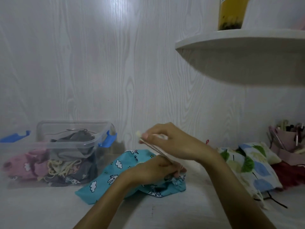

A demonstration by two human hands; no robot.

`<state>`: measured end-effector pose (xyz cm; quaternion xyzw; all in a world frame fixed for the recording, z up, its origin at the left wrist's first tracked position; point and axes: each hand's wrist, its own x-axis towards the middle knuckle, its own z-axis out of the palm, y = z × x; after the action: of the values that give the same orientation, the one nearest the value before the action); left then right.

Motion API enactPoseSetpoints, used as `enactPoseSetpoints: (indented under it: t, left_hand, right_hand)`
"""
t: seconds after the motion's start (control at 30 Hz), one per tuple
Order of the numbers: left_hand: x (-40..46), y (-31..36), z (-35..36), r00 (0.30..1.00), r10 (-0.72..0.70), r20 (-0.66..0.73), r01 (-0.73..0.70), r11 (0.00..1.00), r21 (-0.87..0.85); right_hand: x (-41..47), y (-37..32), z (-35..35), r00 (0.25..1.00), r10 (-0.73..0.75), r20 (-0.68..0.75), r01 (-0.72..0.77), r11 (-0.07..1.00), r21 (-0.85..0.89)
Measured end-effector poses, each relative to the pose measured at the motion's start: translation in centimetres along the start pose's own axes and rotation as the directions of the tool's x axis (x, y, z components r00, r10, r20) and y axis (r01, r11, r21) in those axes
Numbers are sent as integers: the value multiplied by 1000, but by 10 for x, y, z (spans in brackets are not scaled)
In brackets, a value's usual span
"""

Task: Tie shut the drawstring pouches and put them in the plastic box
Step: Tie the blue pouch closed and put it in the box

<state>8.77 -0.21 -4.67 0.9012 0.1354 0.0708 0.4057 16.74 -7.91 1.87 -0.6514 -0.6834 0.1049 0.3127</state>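
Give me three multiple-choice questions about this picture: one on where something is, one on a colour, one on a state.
1. Where is the plastic box?
A. On the shelf
B. On the table at the left
C. Under the right hand

2. What colour is the pouch being tied?
A. Turquoise with white clouds
B. Plain red
C. Black

3. What is the right hand doing?
A. Resting flat on the table
B. Pulling the cord taut
C. Reaching into the box

Answers:
1. B, the box sits on the table left of the hands, with pouches already inside.
2. A, the fabric under the left hand is turquoise with white clouds.
3. B, the cord runs straight from the right hand's pinched fingers down to the gathered pouch mouth, which the left hand holds.
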Motion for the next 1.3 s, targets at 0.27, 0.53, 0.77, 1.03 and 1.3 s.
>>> enactPoseSetpoints:
  t: [0.27,0.53,0.77,1.03,1.3]
  left_hand:
    - [-9,-3,-22,999,24,-40,-33,971,-235]
    - [-20,-10,-51,999,50,-5,-48,905,-422]
    - [-26,-8,-57,997,33,71,-8,947,-322]
    - [-31,-6,-62,999,-50,21,54,935,-352]
    - [-34,-5,-66,990,-114,-84,72,914,-399]
  right_hand:
    - [-6,26,-25,947,216,-238,-212,976,43]
    - [-11,44,-31,998,64,6,-62,992,-114]
    - [1,42,-10,998,-56,-39,54,998,-34]
    - [0,40,-6,998,-66,-15,65,996,-61]
    - [4,44,-1,995,-50,-87,50,999,-3]
